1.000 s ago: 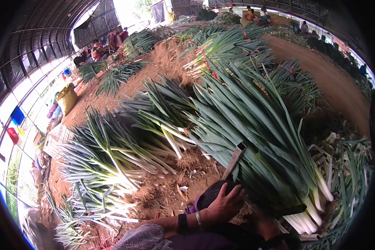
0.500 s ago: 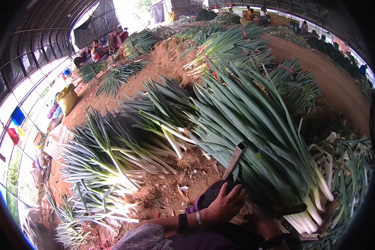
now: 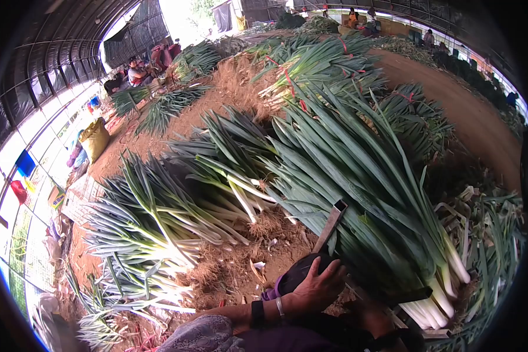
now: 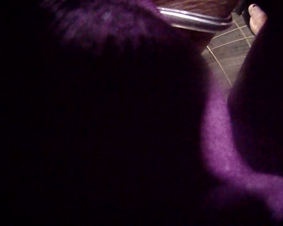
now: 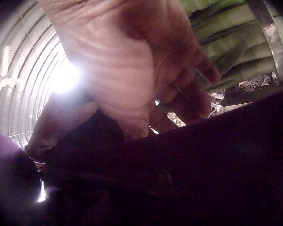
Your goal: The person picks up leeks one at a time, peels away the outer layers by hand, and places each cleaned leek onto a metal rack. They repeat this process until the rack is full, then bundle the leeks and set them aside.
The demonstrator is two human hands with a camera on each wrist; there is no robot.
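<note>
My left hand [image 3: 317, 287] rests on dark cloth over a knee, its fingers loosely bent and holding nothing. A silver bracelet [image 4: 193, 20] circles that wrist; in the left wrist view dark cloth hides the hand itself. Deep in shadow at the lower right of the head view lies my right hand [image 3: 366, 317]. The right wrist view shows the right hand [image 5: 146, 70] with relaxed fingers hanging against dark cloth and nothing in its grasp. Just beyond both hands, a big bundle of green onions [image 3: 364, 193] lies on a metal frame [image 3: 330, 226], white ends toward me.
Loose green onions with roots [image 3: 158, 217] lie in rows on the soil at left. Red-tied bundles [image 3: 317, 64] are stacked behind. Trimmed leaves [image 3: 493, 246] are heaped at right. A yellow sack [image 3: 94, 139] stands far left, near a seated person [image 3: 138, 73].
Both of my hands and the onions stay where they were. Far off at left, the seated person has lowered an arm and shifted posture.
</note>
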